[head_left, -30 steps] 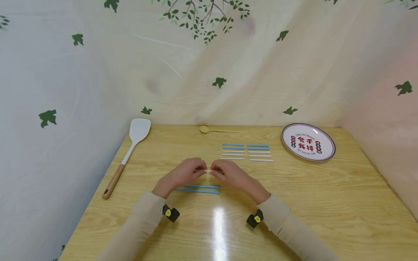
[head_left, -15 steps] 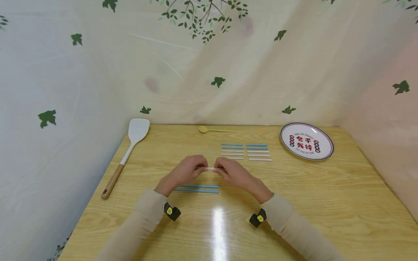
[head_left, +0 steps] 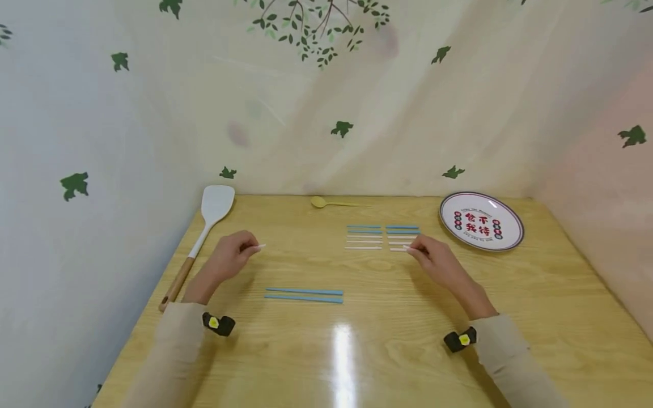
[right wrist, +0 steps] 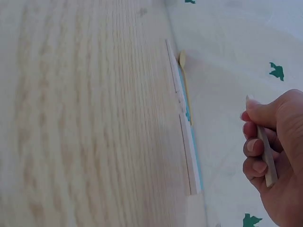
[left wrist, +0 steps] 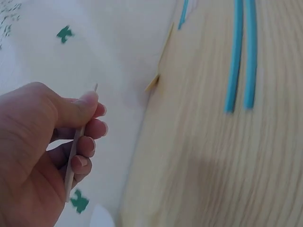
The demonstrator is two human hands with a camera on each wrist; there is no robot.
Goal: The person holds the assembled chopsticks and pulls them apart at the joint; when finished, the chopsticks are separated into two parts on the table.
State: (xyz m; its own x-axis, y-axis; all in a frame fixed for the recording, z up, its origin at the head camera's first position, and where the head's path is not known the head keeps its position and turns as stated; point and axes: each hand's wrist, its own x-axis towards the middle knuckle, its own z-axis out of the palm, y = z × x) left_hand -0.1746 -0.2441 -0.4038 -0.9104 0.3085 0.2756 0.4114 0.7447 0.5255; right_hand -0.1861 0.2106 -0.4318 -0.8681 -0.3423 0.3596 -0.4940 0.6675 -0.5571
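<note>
Between thumb and fingers, my left hand [head_left: 232, 255] grips a short pale chopstick piece [left wrist: 71, 177], its thin end poking out past the thumb. A thicker pale chopstick piece [right wrist: 267, 163] is held by my right hand [head_left: 435, 262], with the fingers curled round it. That hand is above the table near the right-hand row of short white sticks [head_left: 403, 243]. Two long light-blue chopsticks [head_left: 304, 299] lie side by side on the table in front, between the hands. Short blue sticks [head_left: 402, 227] and more white ones [head_left: 364, 242] lie in two columns farther back.
A white spatula [head_left: 216, 204] with a wooden handle lies at the left, partly behind my left hand. A yellow spoon [head_left: 319, 202] lies along the back edge of the wooden table [head_left: 510, 317]. A white plate [head_left: 459, 235] with red writing lies back right. Printed cloth surrounds the table.
Both hands were together at the middle with a pale stick between them. They have moved apart, left hand leftward and right hand rightward, each with a piece. The blue chopsticks are now uncovered.
</note>
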